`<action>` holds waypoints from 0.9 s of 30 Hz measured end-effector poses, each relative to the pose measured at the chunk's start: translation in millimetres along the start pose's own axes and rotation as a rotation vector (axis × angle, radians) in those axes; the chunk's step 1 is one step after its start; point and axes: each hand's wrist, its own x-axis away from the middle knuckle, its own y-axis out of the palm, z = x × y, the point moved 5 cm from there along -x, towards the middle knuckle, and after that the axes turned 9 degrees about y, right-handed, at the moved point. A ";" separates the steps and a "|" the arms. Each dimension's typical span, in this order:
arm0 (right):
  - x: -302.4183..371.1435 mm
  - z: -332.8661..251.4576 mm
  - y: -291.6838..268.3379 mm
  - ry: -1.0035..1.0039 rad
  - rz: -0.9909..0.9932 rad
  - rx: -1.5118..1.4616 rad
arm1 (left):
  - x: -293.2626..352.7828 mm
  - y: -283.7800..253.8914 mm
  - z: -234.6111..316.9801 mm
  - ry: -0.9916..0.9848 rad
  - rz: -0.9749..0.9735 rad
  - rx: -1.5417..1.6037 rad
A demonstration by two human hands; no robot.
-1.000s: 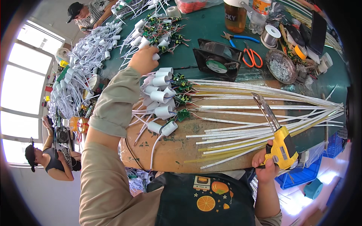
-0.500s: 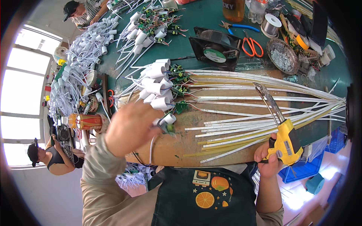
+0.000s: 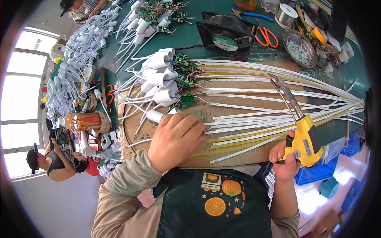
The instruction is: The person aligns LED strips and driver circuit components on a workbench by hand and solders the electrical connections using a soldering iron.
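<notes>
My left hand [image 3: 178,135] is closed with fingertips pinched together at the left ends of the white LED strips [image 3: 254,122]. What it grips is hidden under the fingers; a white cable [image 3: 137,145] runs in beneath the palm. Beside its knuckles lie white plastic caps [image 3: 163,96] with cables, wired to green circuit boards [image 3: 187,100]. Thin wires join several of these boards to strips. In my right hand [image 3: 285,158] is a yellow soldering gun [image 3: 303,148], its long metal tip [image 3: 286,97] pointing up and left above the strips.
A brown board [image 3: 238,72] lies under the strips on the green table [image 3: 178,37]. Behind stand a black fan [image 3: 226,37], orange-handled scissors [image 3: 266,37], blue-handled pliers [image 3: 254,16], a solder spool [image 3: 285,16] and a metal dish [image 3: 299,49]. More caps [image 3: 85,43] are heaped left; other people sit nearby.
My left hand has moved right and slightly down from the cap pile to the strip ends, fingers now curled in. The soldering gun has shifted slightly right; the view has shifted a little.
</notes>
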 end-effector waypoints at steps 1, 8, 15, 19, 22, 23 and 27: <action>0.3 0.2 -0.6 0.001 -0.003 -0.006 | -2.7 4.0 0.4 -0.017 -0.011 0.032; -0.3 0.2 1.3 0.019 -0.029 -0.019 | -6.5 14.3 -8.1 0.006 0.036 0.052; 0.1 0.1 1.7 0.021 -0.006 0.002 | -13.1 9.8 -14.4 0.044 0.093 -0.069; 0.8 0.0 2.0 0.033 -0.002 0.011 | -16.4 14.6 -13.5 0.089 0.091 -0.017; 3.4 1.4 1.4 0.057 -0.001 0.001 | -17.7 20.2 -13.5 0.094 0.068 0.020; 5.3 2.2 1.2 0.071 0.002 -0.005 | -18.1 22.1 -14.4 0.093 0.067 0.022; 16.7 3.0 7.7 0.164 0.023 0.048 | -18.9 24.1 -17.6 0.085 0.082 0.031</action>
